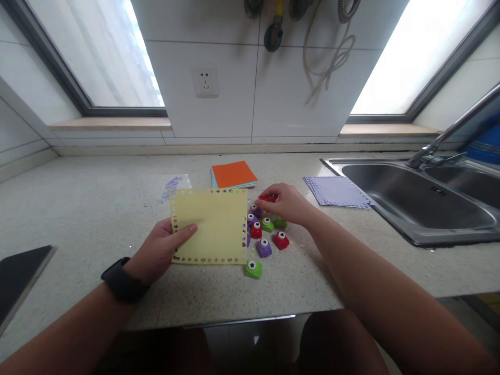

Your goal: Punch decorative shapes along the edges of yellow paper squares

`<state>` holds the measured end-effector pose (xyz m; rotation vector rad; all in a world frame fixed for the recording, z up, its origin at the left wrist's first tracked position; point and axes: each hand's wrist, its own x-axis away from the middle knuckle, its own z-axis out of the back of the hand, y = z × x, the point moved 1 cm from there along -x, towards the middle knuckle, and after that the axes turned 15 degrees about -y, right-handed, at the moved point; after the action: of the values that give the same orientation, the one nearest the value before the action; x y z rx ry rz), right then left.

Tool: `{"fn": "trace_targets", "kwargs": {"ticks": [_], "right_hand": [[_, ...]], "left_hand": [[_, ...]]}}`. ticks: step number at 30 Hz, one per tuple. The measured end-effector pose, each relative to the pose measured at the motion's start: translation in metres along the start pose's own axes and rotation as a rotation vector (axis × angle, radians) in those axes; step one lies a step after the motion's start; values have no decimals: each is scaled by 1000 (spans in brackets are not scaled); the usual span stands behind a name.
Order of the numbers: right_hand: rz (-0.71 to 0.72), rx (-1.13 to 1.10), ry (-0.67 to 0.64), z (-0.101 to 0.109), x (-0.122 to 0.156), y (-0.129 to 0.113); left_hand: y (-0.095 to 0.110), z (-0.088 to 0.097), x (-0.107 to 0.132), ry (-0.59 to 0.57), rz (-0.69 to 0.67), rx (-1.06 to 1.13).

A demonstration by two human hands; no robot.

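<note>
My left hand [166,242] pinches the left edge of a yellow sheet of paper [211,224], thumb on top. Small shapes are punched along the sheet's edges. Beyond its right edge, my right hand [287,202] has its fingers closed on a red craft punch [267,198]. Around and below that hand stand several small craft punches, among them a purple punch [264,248], a green punch [253,269] and another red punch [281,240]. The yellow sheet partly hides some punches on its right side.
Behind the sheet lies a stack of coloured paper [234,174], orange on top. Purple punched sheets [338,191] rest beside the sink [410,195]. Purple paper bits [172,186] are scattered at the back left. A dark flat object [23,281] lies at the left.
</note>
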<state>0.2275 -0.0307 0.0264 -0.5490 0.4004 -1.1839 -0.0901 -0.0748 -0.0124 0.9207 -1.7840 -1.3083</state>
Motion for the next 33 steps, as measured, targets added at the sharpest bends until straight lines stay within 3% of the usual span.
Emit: {"fn": "trace_targets", "kwargs": {"ticks": [5,18,26,29,33], "right_hand": [[5,151,-15,0,-1,1],[-18,193,-144,-1,3,-1],[78,317,-264,-1,5,-3],[89,323,-218,3,5,-3],[88,243,-16,15,4,4]], "left_hand": [[2,-1,0,17,0,-4],[4,-2,-2,-34,-45,10],[4,-2,-2,-54,-44,25],[5,-1,-2,-48,-59,81],[7,2,-5,12,-108,184]]}}
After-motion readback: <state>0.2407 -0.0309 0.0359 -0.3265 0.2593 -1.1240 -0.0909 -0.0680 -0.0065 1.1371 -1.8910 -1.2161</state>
